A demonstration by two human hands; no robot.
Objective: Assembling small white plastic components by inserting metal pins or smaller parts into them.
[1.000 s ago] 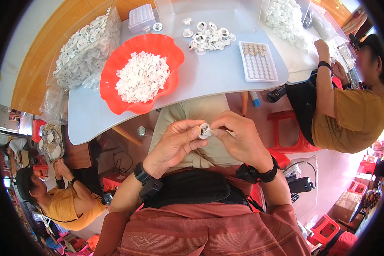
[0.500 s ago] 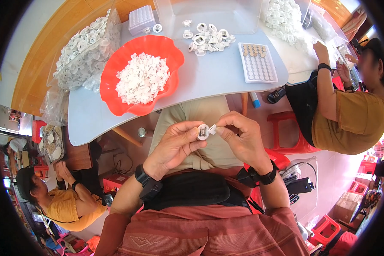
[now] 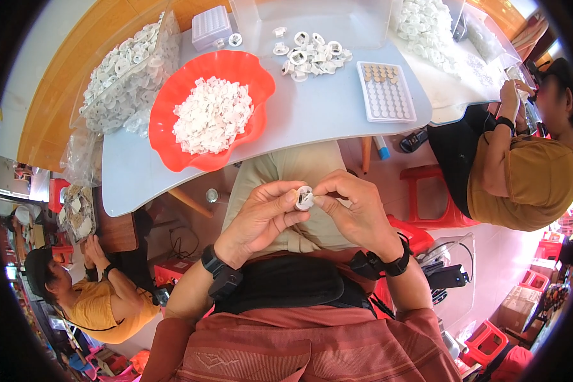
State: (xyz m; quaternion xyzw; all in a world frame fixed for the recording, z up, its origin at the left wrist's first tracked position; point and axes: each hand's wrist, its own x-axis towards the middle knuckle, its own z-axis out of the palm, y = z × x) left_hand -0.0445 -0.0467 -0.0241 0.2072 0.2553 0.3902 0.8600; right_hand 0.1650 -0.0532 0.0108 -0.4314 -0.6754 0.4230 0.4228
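1. One round white part [image 3: 302, 198] is held above the lap, near side of the table [image 3: 312, 105], pinched between the thumb and fingers of the left hand [image 3: 259, 213].
2. One small white piece [image 3: 309, 197] is gripped by the thumb and forefinger of the right hand [image 3: 355, 204], against the round part's opening; whether it is seated cannot be told.
3. One red bowl [image 3: 258, 118] is set on the left of the table, filled with small white pieces too many to be counted.
4. One heap of round parts [image 3: 316, 58] is piled at the far middle; two loose ones [image 3: 281, 49] are seen just left of it.
5. One shallow tray [image 3: 390, 120] of discs is placed on the right, its far rows coloured tan.
6. Two co-workers are seen: one at the right [image 3: 522, 175], one at the left [image 3: 102, 309].
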